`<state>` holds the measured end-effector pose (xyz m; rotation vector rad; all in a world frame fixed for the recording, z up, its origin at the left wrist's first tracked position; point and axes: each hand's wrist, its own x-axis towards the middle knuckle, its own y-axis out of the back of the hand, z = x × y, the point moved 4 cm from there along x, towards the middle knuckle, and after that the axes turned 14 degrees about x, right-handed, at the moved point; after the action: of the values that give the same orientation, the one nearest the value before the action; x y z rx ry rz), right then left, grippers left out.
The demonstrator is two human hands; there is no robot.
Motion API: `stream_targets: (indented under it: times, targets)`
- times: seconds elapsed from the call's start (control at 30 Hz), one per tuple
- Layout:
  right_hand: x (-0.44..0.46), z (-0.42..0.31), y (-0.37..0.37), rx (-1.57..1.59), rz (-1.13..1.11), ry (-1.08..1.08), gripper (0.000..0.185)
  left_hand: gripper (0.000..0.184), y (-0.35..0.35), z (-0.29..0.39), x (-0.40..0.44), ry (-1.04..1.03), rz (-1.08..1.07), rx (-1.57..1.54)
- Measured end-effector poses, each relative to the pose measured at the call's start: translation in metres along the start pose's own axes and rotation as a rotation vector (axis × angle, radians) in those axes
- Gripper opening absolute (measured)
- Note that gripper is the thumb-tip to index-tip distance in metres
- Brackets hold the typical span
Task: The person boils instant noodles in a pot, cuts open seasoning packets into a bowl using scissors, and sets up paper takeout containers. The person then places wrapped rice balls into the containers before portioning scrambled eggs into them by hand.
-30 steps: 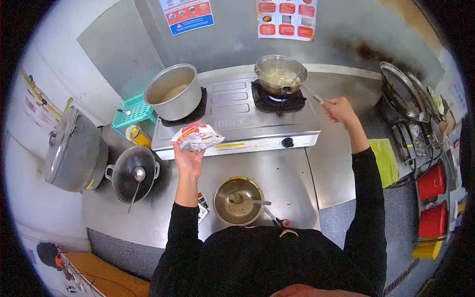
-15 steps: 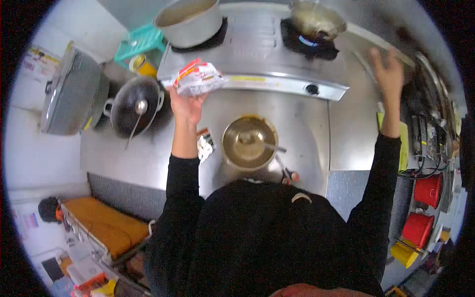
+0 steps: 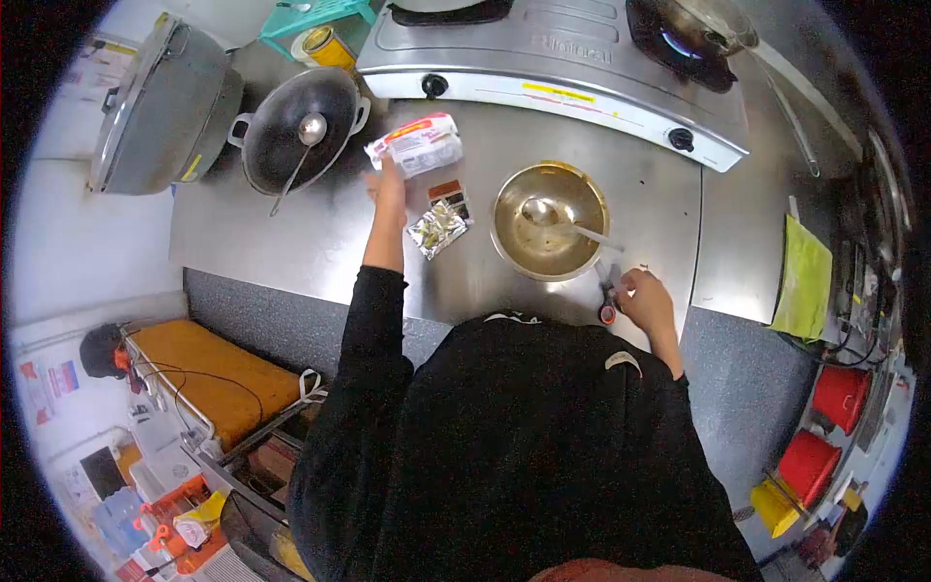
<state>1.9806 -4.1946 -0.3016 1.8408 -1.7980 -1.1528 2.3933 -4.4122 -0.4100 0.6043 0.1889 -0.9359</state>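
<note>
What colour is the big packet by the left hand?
The packet is mostly white with red, best seen in the head view.

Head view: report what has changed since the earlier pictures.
The right hand let go of the strainer handle and moved back beside the scissors. The left hand brought the red-and-white packet back from the gas stove's front edge, over the counter. Metal bowl and wok stayed put; the burner flame stayed lit.
</note>
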Motion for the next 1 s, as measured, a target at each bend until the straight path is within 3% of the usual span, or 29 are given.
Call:
stream_targets:
  times: [0.07,0.13,0.2,0.23,0.3,0.33,0.43,0.5,0.53,0.6,0.63,0.67,0.73,0.8,0.83,0.9,0.93,0.97,1.0]
  targets:
    - [-0.014,0.005,-0.019,-0.033,0.049,-0.037,0.026,0.08,0.019,-0.002,-0.031,0.05,0.234,0.232]
    - [-0.025,0.019,-0.033,0.035,0.266,-0.145,0.031,0.075,0.034,0.006,-0.07,-0.407,0.196,0.536]
    - [-0.032,0.021,-0.039,0.075,0.246,-0.214,0.03,0.064,0.026,-0.014,-0.083,-0.599,-0.237,0.779]
    - [-0.034,0.027,-0.043,0.075,0.265,-0.143,0.03,0.064,0.03,-0.011,-0.097,-0.601,-0.241,0.781]
    - [-0.041,0.036,-0.046,0.078,0.287,-0.079,0.031,0.059,0.033,0.006,-0.124,-0.913,-0.101,1.108]
    - [-0.044,0.037,-0.046,0.066,0.289,-0.054,0.034,0.059,0.034,0.009,-0.122,-0.921,-0.105,1.108]
    - [-0.055,0.023,-0.045,0.022,0.268,-0.107,0.037,0.052,0.033,0.006,-0.106,-0.774,-0.239,1.202]
    - [-0.061,0.02,-0.044,-0.012,0.248,-0.182,0.038,0.039,0.035,-0.003,-0.096,-0.607,-0.634,0.715]
    - [-0.064,0.023,-0.047,-0.055,0.244,-0.237,0.038,0.039,0.035,-0.003,-0.094,-0.619,-0.644,0.715]
    - [-0.07,0.037,-0.055,-0.094,0.247,-0.301,0.037,0.026,0.04,-0.01,-0.095,-0.378,-0.784,0.343]
    - [-0.073,0.053,-0.056,-0.051,0.311,-0.239,0.036,0.021,0.047,0.008,-0.116,-0.249,-0.839,0.19]
    - [-0.079,0.065,-0.054,-0.008,0.372,-0.176,0.036,0.021,0.05,0.011,-0.123,-0.254,-0.843,0.194]
    - [-0.094,0.063,-0.032,0.281,0.544,-0.007,0.036,0.025,0.051,0.018,-0.135,-0.118,-0.923,-0.119]
    - [-0.103,0.053,-0.017,0.682,0.691,-0.101,0.034,0.033,0.05,0.03,-0.156,-0.121,-0.986,-0.159]
    - [-0.103,0.034,-0.01,0.684,0.703,-0.106,0.034,0.032,0.05,0.041,-0.171,-0.152,-1.051,-0.171]
    - [-0.082,-0.033,-0.004,0.707,0.522,0.049,0.042,0.031,0.043,0.048,-0.19,-0.189,-1.179,-0.18]
    - [-0.072,-0.071,-0.009,0.78,0.461,-0.015,0.049,0.031,0.039,0.049,-0.198,-0.193,-1.198,-0.171]
    - [-0.056,-0.096,-0.019,0.748,0.387,0.161,0.048,0.032,0.036,0.051,-0.207,-0.211,-1.235,-0.124]
    - [-0.046,-0.127,-0.027,0.844,0.323,0.202,0.044,0.034,0.034,0.053,-0.213,-0.233,-1.269,-0.081]
